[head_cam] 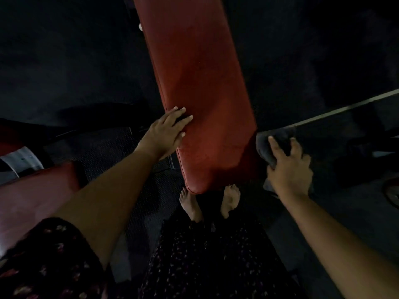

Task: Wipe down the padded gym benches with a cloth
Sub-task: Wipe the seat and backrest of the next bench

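Presently, bench (200, 100) ran lengthwise away from the person | left hand (165, 134) lay flat, fingers straight, on its left edge | right hand (288, 167) gripped cloth (267, 143) against its right side | right hand nearer; wipe likely follows long axis.

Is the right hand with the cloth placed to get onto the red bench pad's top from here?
Likely yes. The right hand grips the grey cloth at the right edge of the red bench pad, and the pad top beside it is bare. The left hand rests on the opposite edge.
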Action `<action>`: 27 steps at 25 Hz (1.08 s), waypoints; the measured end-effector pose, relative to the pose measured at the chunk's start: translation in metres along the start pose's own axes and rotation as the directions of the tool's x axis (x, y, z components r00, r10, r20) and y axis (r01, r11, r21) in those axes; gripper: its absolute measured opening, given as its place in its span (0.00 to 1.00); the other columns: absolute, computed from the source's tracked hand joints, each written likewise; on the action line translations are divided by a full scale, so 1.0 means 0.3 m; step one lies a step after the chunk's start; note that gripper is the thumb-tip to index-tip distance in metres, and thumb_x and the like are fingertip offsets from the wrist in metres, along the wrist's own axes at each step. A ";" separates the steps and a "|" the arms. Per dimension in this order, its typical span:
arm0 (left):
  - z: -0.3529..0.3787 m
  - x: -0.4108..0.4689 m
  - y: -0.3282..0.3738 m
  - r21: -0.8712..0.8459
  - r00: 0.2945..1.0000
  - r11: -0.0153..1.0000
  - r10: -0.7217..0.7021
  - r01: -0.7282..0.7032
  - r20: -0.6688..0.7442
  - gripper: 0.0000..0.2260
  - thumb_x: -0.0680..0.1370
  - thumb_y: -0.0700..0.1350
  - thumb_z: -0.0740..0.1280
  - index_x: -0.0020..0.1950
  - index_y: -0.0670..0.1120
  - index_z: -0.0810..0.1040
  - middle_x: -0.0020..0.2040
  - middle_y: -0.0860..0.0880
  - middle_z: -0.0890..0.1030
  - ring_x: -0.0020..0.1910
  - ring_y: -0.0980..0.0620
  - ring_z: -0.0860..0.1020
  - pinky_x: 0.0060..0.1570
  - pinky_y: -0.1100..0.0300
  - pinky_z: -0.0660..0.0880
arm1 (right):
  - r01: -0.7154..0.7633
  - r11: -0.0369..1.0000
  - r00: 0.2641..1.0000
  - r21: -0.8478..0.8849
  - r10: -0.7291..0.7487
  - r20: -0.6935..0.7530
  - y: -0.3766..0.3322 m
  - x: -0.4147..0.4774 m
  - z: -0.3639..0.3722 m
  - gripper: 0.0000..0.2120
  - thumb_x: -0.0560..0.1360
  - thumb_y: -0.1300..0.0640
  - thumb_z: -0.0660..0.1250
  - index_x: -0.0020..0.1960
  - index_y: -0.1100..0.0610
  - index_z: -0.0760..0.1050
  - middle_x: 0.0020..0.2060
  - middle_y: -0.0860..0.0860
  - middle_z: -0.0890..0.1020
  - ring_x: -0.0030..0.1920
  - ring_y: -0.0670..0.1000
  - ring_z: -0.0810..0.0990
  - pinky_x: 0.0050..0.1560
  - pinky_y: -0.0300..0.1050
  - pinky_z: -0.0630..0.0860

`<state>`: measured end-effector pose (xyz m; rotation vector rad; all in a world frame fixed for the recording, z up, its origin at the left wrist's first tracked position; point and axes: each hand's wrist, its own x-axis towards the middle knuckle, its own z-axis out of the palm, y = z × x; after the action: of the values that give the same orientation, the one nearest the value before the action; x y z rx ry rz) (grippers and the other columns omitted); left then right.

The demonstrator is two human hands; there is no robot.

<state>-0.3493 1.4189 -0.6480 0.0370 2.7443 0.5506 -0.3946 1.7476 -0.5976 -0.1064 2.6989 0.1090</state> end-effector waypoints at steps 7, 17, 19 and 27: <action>-0.065 0.056 -0.010 0.015 0.993 1.000 -0.018 0.020 -0.117 0.22 0.83 0.46 0.59 0.78 0.51 0.63 0.81 0.50 0.52 0.79 0.47 0.51 0.73 0.45 0.58 | 0.372 0.922 0.919 0.106 -0.382 0.096 -0.411 -0.267 0.107 0.42 0.73 0.47 0.71 0.76 0.34 0.48 0.76 0.59 0.56 0.59 0.62 0.72 0.48 0.54 0.76; -0.040 0.076 -0.021 0.057 0.999 0.998 0.036 -0.036 0.000 0.24 0.84 0.48 0.57 0.80 0.53 0.57 0.81 0.50 0.53 0.80 0.49 0.49 0.74 0.49 0.55 | 0.579 0.813 0.815 -0.063 -0.577 0.049 -0.357 -0.110 0.039 0.29 0.79 0.52 0.60 0.74 0.33 0.54 0.76 0.53 0.56 0.56 0.62 0.70 0.47 0.54 0.73; -0.041 0.080 -0.039 0.080 0.997 0.994 0.077 -0.078 0.022 0.24 0.84 0.46 0.56 0.80 0.52 0.57 0.81 0.49 0.53 0.80 0.49 0.50 0.75 0.48 0.56 | 0.402 0.911 0.916 -0.096 -0.402 0.019 -0.205 -0.046 0.006 0.32 0.78 0.51 0.63 0.74 0.31 0.52 0.75 0.53 0.57 0.57 0.61 0.70 0.47 0.53 0.74; -0.041 0.048 -0.096 0.133 0.998 0.990 0.054 -0.050 -0.031 0.23 0.84 0.44 0.56 0.79 0.53 0.59 0.81 0.44 0.52 0.79 0.44 0.52 0.76 0.49 0.51 | -0.173 0.959 0.980 0.224 0.144 0.140 -0.223 0.029 -0.036 0.39 0.76 0.48 0.68 0.77 0.37 0.46 0.76 0.58 0.53 0.65 0.64 0.68 0.55 0.54 0.74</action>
<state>-0.3657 1.3890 -0.6528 0.1323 2.8164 0.3857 -0.4010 1.6796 -0.5956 0.1840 2.5712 -0.1519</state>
